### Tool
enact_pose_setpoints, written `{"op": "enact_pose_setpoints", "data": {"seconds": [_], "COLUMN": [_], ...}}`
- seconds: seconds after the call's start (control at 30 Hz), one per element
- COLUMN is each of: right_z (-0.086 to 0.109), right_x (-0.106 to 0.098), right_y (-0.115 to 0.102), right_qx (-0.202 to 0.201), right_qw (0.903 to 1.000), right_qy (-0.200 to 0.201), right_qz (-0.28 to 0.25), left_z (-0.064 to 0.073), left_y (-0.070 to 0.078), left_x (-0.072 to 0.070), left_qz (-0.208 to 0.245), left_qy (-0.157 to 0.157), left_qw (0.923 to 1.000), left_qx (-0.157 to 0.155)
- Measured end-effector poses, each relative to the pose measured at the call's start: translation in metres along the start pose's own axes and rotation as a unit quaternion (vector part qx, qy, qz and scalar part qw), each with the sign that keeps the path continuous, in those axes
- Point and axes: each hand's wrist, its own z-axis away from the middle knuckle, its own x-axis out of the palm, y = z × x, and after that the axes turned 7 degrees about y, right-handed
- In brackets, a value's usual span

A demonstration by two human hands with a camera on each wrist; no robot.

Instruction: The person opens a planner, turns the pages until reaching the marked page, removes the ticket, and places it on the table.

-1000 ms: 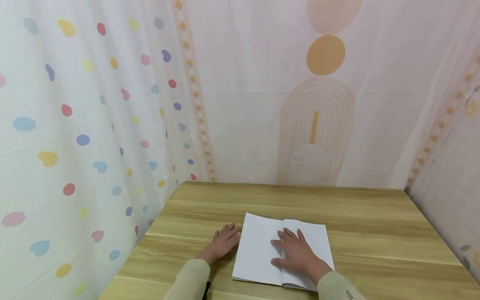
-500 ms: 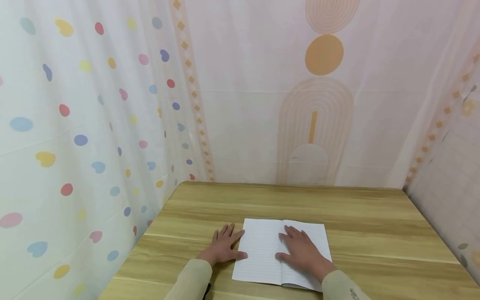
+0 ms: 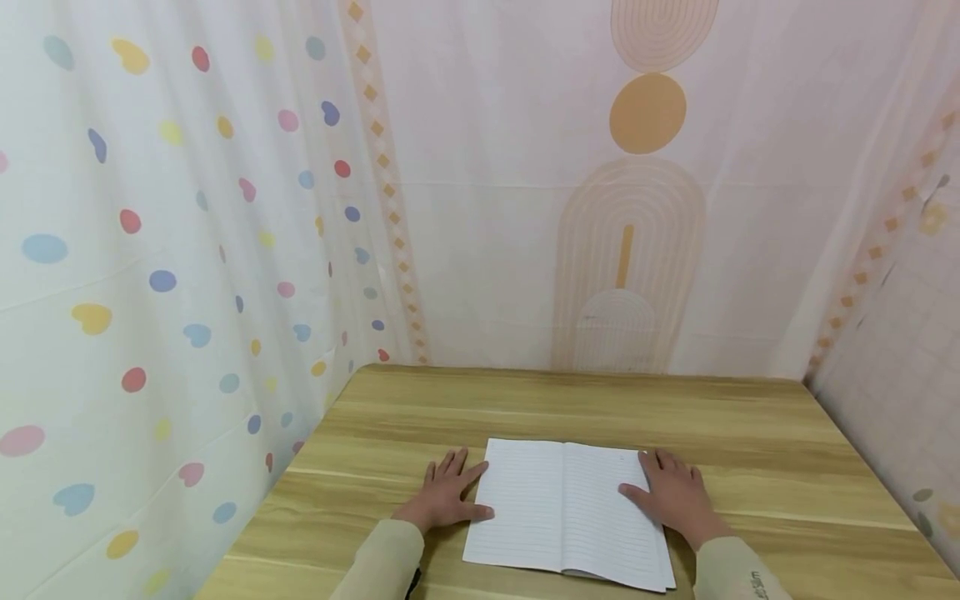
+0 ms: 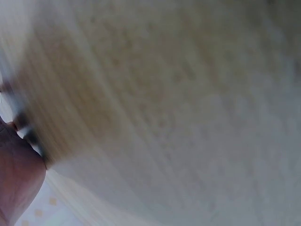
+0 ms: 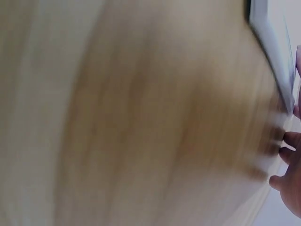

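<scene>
A notebook with white lined pages lies spread on the wooden table. My left hand rests at its left side, fingers spread, with the thumb and index finger touching the left page's edge. At the right edge my right hand lies spread, its thumb over the right page and the other fingers at or beyond the border. In the right wrist view a corner of the notebook shows beside the fingers of the right hand. The left wrist view catches only part of the left hand.
The wood-grain table extends around the notebook. Behind it hangs a pale curtain with arch patterns, and a dotted curtain hangs along the left side.
My right hand has slid right from the middle of the notebook to its right edge. Earlier, my left thumb came onto the left page, and that page now lies flatter.
</scene>
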Motion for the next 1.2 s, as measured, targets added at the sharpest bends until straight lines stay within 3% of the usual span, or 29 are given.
{"op": "enact_pose_setpoints", "data": {"seconds": [0.6,1.2], "right_z": [0.0016,-0.0013], "right_x": [-0.0058,-0.0081], "right_y": [0.0003,-0.0027], "right_qx": [0.017,-0.001], "right_qw": [0.9997,0.9988], "right_qy": [-0.01,0.02], "right_qz": [-0.016,-0.044], "left_z": [0.0013,-0.0005], "left_y": [0.0022,0.0016], "left_x": [0.0001,0.0005], "left_qz": [0.004,-0.008], "left_qy": [0.0,-0.001], "left_qw": [1.0,1.0], "left_qx": [-0.003,-0.003]}}
